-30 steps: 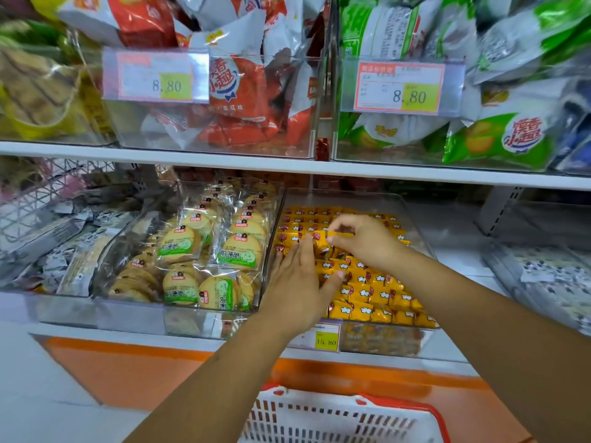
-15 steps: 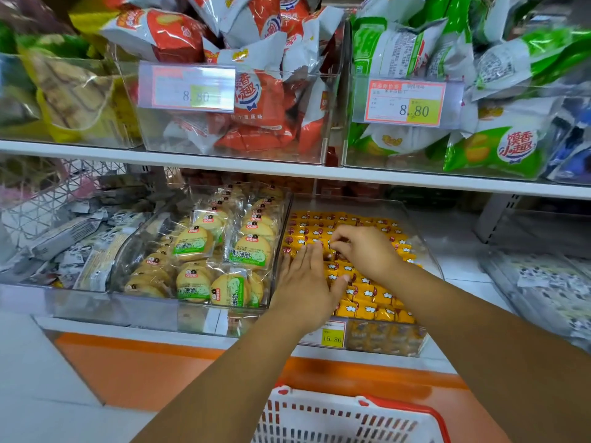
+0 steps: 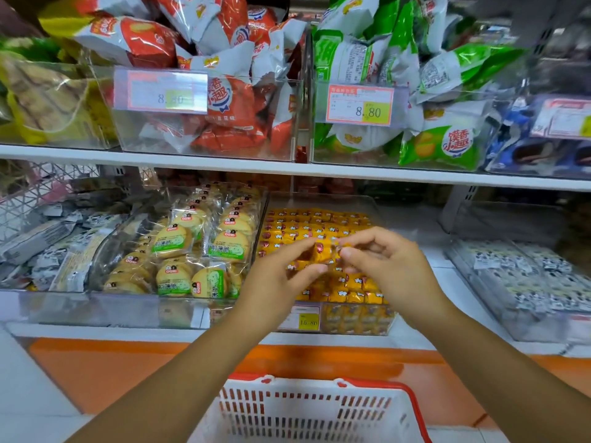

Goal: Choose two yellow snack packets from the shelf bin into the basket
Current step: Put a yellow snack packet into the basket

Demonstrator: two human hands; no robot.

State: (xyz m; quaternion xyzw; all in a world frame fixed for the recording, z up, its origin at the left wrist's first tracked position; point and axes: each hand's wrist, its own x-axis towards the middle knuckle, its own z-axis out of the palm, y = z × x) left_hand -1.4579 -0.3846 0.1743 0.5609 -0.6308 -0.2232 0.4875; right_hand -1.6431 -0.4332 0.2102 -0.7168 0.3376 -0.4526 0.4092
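Observation:
A clear shelf bin (image 3: 388,321) on the lower shelf holds rows of small yellow snack packets (image 3: 319,223). My two hands meet just above those rows. One yellow packet (image 3: 322,254) with a red end sits raised between them. My left hand (image 3: 281,279) pinches its left side between forefinger and thumb. My right hand (image 3: 391,266) pinches its right end with curled fingertips. Whether a second packet is in my fingers is hidden. The white basket (image 3: 377,384) with a red rim stands below the shelf, under my forearms.
A bin of round biscuits in green-labelled wrappers (image 3: 198,251) stands left of the yellow bin. Black-and-white packets (image 3: 527,276) lie to the right. The upper shelf (image 3: 287,169) carries bins of red bags (image 3: 224,100) and green bags (image 3: 447,145).
My right hand came up from the rows with a yellow packet. My left hand, flat on the packets before, rose and took hold of the same packet.

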